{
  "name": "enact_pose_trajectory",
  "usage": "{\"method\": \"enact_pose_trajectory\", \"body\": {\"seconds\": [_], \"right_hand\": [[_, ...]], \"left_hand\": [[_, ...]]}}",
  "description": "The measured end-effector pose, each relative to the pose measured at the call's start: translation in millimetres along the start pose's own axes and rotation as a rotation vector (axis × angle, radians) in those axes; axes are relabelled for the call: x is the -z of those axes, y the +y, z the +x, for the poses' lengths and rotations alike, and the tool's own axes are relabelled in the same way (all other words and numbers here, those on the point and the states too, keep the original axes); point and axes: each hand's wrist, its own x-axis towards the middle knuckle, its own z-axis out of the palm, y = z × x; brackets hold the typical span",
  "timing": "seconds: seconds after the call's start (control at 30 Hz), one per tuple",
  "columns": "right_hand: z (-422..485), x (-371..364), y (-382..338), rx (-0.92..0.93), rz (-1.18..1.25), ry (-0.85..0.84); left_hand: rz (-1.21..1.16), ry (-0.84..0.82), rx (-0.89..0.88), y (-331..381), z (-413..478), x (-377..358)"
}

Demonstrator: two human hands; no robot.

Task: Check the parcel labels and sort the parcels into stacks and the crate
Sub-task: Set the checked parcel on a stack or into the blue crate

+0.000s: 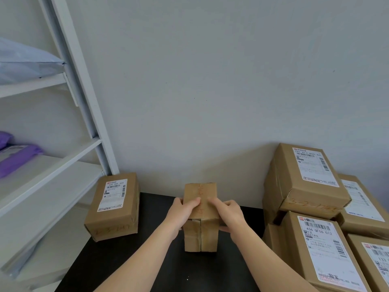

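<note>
small parcel being held at table centre, long axis 12–6 | being gripped by left hand at 9 and right hand at 3, fingers curled onto top face | stack lying at 3, right hand nearer

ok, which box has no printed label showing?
The box gripped by the left hand and right hand; only handwriting shows. The other boxes show white labels.
</note>
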Motion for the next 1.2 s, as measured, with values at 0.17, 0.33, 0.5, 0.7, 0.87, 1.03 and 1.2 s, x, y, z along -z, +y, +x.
{"method": "enact_pose_trajectory", "body": {"seconds": [0.17, 0.33, 0.5, 0.7, 0.87, 1.03, 1.2], "right_hand": [[0, 7, 1, -0.024, -0.014, 0.004], [2, 11, 1, -0.047, -0.036, 0.008], [3, 8, 1, -0.060, -0.005, 0.002], [5, 8, -2, -0.088, 0.026, -0.038], [6, 7, -2, -0.086, 0.035, -0.045], [9, 5, 0, -0.073, 0.014, -0.024], [10, 4, 1, -0.079, 0.022, -0.028]], "left_hand": [[0.015, -0.047, 0.047, 3, 4, -2], [0.013, -0.047, 0.051, 5, 8, -9], [-0.002, -0.054, 0.063, 8, 10, -7], [-0.005, -0.079, 0.076, 10, 10, -5], [0.008, -0.087, 0.085, 10, 13, -4], [-0.008, -0.091, 0.096, 10, 14, -4], [-0.018, -0.092, 0.097, 9, 14, -4]]}}
